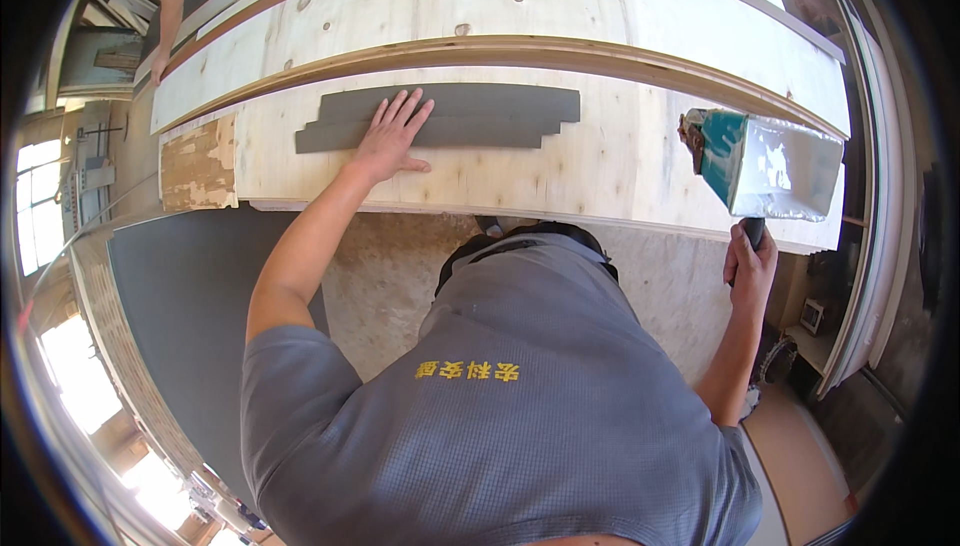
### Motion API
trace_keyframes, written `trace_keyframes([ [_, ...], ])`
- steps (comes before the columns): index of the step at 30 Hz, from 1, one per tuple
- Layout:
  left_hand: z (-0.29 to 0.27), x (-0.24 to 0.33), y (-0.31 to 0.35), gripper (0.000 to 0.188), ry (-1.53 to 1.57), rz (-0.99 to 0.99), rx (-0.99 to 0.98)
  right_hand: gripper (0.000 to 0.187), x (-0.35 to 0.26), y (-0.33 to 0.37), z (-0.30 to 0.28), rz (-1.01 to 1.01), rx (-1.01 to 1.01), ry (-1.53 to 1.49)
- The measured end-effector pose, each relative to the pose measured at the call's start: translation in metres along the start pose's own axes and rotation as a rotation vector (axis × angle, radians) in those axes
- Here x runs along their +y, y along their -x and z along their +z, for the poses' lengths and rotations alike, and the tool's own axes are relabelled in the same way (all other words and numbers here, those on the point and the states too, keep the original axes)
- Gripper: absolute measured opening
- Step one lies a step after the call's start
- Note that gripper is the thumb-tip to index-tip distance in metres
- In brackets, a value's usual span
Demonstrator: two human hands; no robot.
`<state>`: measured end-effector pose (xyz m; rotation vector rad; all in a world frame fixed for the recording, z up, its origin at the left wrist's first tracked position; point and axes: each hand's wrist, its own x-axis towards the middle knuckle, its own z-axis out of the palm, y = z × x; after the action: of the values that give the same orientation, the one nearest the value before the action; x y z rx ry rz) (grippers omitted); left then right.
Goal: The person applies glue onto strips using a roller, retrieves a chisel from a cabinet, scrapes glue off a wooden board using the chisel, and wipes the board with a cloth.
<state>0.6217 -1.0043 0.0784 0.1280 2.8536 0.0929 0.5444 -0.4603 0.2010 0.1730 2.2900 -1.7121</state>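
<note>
My left hand [392, 138] lies flat with its fingers spread on dark grey strips [490, 114]. The strips sit side by side, their ends stepped, on a pale plywood board [610, 161]. At the right, my right hand [752, 264] is closed round the black handle [753, 230] of a glue spreader [790, 166]. Its box-shaped body is teal and white, smeared with white glue, with a brown crust at its left end. The spreader is over the board's right part; whether it touches the wood I cannot tell.
Another long pale board [400, 8] with knots lies beyond, parallel to mine. A patchy brown piece [198, 164] is at the left end. A large dark grey sheet [200, 316] tops a stack at my left. At the far left, another person's arm [170, 21] reaches the boards.
</note>
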Motion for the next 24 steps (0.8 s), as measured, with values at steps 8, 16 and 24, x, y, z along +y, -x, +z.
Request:
trace_keyframes([
  [8, 0.042, 0.038, 0.037, 0.075, -0.003, 0.006, 0.119, 0.021, -0.001, 0.02, 0.015, -0.026, 0.077, -0.049],
  [16, 0.046, 0.034, 0.011, 0.07, 0.086, 0.001, 0.291, 0.02, -0.015, 0.024, 0.029, -0.04, 0.084, -0.04],
  [24, 0.056, 0.061, 0.029, 0.068, 0.217, 0.056, 0.477, 0.013, 0.01, 0.019, 0.005, 0.035, 0.196, 0.007],
])
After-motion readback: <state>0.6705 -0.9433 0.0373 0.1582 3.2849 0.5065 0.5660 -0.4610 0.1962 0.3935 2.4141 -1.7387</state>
